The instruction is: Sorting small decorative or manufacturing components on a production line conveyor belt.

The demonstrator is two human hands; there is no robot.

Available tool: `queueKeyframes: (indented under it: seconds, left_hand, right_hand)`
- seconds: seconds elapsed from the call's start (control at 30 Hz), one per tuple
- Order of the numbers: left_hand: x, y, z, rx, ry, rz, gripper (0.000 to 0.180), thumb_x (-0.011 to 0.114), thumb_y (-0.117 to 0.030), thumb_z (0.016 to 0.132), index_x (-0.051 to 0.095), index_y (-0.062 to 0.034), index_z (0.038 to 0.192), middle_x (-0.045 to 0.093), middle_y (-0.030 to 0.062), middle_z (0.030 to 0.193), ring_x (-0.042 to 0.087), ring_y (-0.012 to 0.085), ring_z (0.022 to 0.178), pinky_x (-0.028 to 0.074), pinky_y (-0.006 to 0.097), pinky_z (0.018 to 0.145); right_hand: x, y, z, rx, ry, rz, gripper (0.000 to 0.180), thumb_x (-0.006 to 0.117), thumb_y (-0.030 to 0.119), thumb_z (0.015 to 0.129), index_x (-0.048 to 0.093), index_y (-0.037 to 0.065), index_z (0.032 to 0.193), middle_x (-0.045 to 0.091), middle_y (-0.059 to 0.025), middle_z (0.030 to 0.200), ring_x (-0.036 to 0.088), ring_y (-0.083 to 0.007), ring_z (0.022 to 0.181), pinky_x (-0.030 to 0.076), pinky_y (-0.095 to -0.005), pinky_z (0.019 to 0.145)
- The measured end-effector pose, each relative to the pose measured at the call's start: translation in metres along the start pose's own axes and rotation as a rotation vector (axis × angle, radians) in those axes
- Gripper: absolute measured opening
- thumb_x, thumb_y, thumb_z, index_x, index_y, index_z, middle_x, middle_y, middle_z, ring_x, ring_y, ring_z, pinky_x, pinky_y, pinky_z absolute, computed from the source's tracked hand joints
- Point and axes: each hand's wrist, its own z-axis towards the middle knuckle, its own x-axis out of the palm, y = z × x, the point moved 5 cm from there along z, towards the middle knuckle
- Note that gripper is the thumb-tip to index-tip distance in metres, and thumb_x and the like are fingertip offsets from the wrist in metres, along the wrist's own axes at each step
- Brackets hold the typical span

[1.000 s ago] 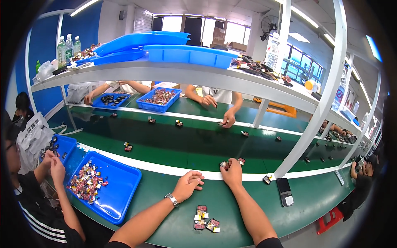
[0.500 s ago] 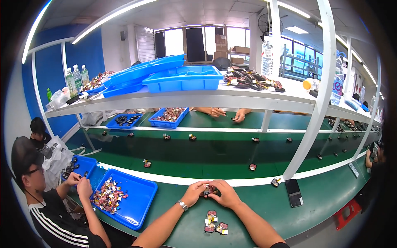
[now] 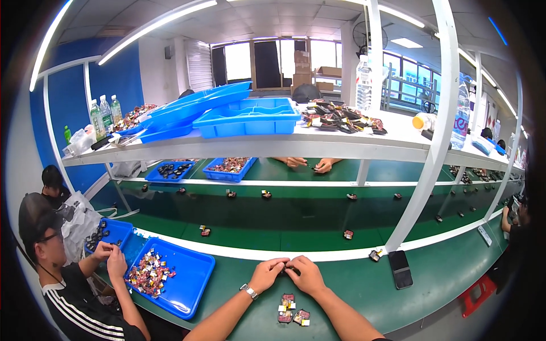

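Note:
My left hand [image 3: 268, 275], with a metal-banded watch on the wrist, meets my right hand [image 3: 305, 274] above the green bench. The fingers of both are closed around a small dark part [image 3: 284, 271], which they mostly cover, so its details are hidden. Just below my hands, several small red-and-black parts with yellow and white tags lie grouped on the bench, among them one red-and-black part [image 3: 302, 317] at the group's right side.
At left stands a blue tray [image 3: 196, 278] heaped with similar parts, beside a seated co-worker [image 3: 68, 284]. A black phone [image 3: 401, 269] lies on the right near a white post [image 3: 424, 187]. Beyond a white rail, a green conveyor [image 3: 307, 219] carries scattered parts. Overhead runs a loaded shelf [image 3: 256, 149].
My fingers have drawn closer together around the small part, which now shows less. The grouped parts have stayed on the bench. The whole view has shifted slightly.

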Motion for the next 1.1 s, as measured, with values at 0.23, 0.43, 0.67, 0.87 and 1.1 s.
queueKeyframes:
  seconds: [0.23,0.43,0.67,0.87,1.1]
  left_hand:
    - [-0.004,0.011,-0.001,-0.195,0.134,-0.352,0.042,0.05,-0.002,0.095,0.047,0.0009,0.138,0.059,0.0133,0.128,0.062,0.0182,0.11,0.053,0.03,0.092]
    - [-0.008,0.019,0.004,-0.204,0.107,-0.454,0.04,0.051,0.003,0.093,0.049,0.0024,0.133,0.058,0.0118,0.122,0.061,0.0184,0.108,0.055,0.032,0.092]
    - [-0.005,0.02,0.009,-0.173,0.178,-0.562,0.028,0.049,0.004,0.094,0.045,-0.0058,0.12,0.06,0.0101,0.119,0.061,0.0174,0.108,0.054,0.032,0.093]
    - [-0.005,0.016,0.008,-0.121,0.207,-0.603,0.029,0.047,0.007,0.094,0.044,-0.0056,0.12,0.058,0.0118,0.122,0.06,0.019,0.11,0.053,0.034,0.096]
    - [-0.005,0.015,0.005,-0.115,0.259,-0.584,0.031,0.047,0.008,0.092,0.045,-0.004,0.12,0.056,0.0155,0.128,0.059,0.0212,0.113,0.052,0.036,0.098]
  right_hand:
    - [0.002,0.004,0.004,-0.103,0.027,-0.023,0.016,0.074,0.009,0.077,0.067,0.009,0.092,0.062,-0.0062,0.093,0.062,-0.0248,0.086,0.053,-0.0352,0.073]
    - [0.003,0.002,0.007,-0.051,0.027,-0.04,0.022,0.073,0.008,0.077,0.068,0.009,0.098,0.062,-0.0063,0.093,0.062,-0.0253,0.086,0.053,-0.0358,0.075]
    - [0.003,0.01,0.012,-0.035,0.129,-0.034,0.027,0.072,0.002,0.077,0.068,0.007,0.104,0.063,-0.0085,0.089,0.062,-0.0265,0.084,0.052,-0.0356,0.072]
    - [0.005,0.009,0.008,-0.113,0.059,-0.076,0.018,0.071,0.005,0.077,0.068,0.009,0.095,0.062,-0.0068,0.093,0.06,-0.0258,0.086,0.051,-0.0364,0.073]
    - [0.002,0.008,0.008,-0.117,0.092,-0.057,0.016,0.073,0.007,0.076,0.069,0.011,0.091,0.059,-0.0068,0.111,0.057,-0.0272,0.102,0.051,-0.0372,0.082]
